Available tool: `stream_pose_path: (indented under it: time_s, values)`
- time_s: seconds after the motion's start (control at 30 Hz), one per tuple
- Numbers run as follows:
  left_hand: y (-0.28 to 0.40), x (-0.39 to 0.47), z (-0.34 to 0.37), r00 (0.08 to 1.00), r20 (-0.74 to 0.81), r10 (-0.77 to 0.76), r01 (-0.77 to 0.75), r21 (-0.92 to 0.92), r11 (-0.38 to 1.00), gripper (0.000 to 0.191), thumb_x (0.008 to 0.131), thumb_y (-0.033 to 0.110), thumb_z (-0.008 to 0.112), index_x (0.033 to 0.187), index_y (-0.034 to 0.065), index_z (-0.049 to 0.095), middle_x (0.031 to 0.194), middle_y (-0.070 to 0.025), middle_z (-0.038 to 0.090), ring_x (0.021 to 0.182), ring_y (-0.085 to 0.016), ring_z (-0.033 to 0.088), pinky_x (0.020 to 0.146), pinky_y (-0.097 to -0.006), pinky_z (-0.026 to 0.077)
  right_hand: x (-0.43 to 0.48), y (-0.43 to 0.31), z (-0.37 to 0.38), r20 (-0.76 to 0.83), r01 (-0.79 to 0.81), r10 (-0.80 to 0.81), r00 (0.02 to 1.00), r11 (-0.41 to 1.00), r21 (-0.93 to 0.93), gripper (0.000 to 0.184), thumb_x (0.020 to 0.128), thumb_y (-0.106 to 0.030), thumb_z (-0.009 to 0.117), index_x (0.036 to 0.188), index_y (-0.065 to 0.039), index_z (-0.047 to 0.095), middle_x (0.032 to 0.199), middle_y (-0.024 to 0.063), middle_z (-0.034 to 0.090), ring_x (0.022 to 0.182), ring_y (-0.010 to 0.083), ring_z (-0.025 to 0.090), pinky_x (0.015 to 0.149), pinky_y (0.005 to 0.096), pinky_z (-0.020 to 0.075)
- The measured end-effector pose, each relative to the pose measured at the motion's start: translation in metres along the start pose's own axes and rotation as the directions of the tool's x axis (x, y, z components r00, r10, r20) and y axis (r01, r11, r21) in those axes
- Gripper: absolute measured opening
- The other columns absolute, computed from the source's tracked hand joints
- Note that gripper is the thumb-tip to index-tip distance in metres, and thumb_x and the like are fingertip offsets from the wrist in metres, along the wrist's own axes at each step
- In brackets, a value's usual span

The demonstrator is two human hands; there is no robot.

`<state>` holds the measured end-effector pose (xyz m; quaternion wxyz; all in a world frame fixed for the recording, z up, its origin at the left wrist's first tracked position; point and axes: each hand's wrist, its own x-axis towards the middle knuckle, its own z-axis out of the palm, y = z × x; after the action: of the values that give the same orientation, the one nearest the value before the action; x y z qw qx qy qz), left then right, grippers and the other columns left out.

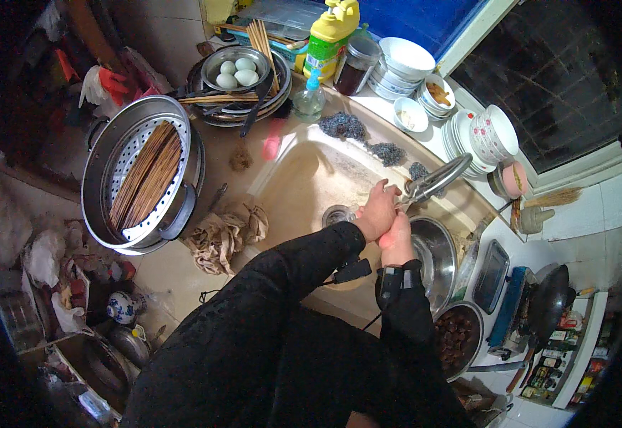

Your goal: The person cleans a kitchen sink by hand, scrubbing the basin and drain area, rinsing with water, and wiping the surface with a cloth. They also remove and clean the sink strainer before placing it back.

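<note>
My left hand (379, 211) and my right hand (396, 241) are pressed together over the sink (295, 200), below the metal faucet (436, 179). What looks like water runs from the spout onto them. The left hand lies across the right, its fingertips apart and nothing visible in it. The right hand's fingers are mostly hidden behind the left. Just left of the hands is the round drain (337, 214). A stainless steel basin (444, 251) sits beside my right wrist, partly covered by the sleeve.
Steel-wool scourers (343, 125) and a pump bottle (309, 102) line the sink's back edge. Bowls (404, 59) are stacked behind. A steamer pot (177, 211) holding brown sticks and a crumpled brown cloth (220, 241) are left. A pan of brown pieces (458, 337) stands right.
</note>
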<state>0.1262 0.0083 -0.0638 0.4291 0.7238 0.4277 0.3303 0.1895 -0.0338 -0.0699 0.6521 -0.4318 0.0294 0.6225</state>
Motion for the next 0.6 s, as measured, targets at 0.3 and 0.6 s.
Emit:
stream_pose_path:
  time_s: [0.3, 0.6]
  values:
    - [0.001, -0.015, 0.010, 0.952, 0.167, -0.258, 0.307, -0.517, 0.799, 0.024, 0.091, 0.008, 0.045, 0.104, -0.0016, 0.063, 0.084, -0.0166, 0.064, 0.076, -0.022, 0.059, 0.070, -0.0327, 0.048, 0.038, 0.003, -0.058, 0.031, 0.082, -0.085, 0.996, 0.992, 0.101, 0.039, 0.098, -0.024, 0.032, 0.117, 0.006, 0.048, 0.114, 0.0217, 0.056, 0.103, 0.0322, 0.056, 0.095, 0.0401, 0.0451]
    - [-0.021, -0.047, -0.033, 0.920, 0.237, -0.311, 0.391, -0.559, 0.731, 0.026, 0.084, -0.002, 0.052, 0.110, -0.0041, 0.055, 0.104, -0.0129, 0.063, 0.094, -0.019, 0.060, 0.086, -0.0283, 0.045, 0.021, 0.012, -0.025, -0.115, 0.056, -0.024, 0.993, 0.955, 0.290, 0.017, 0.094, -0.013, 0.041, 0.100, -0.005, 0.055, 0.090, 0.0098, 0.061, 0.078, 0.0216, 0.058, 0.072, 0.0337, 0.0492]
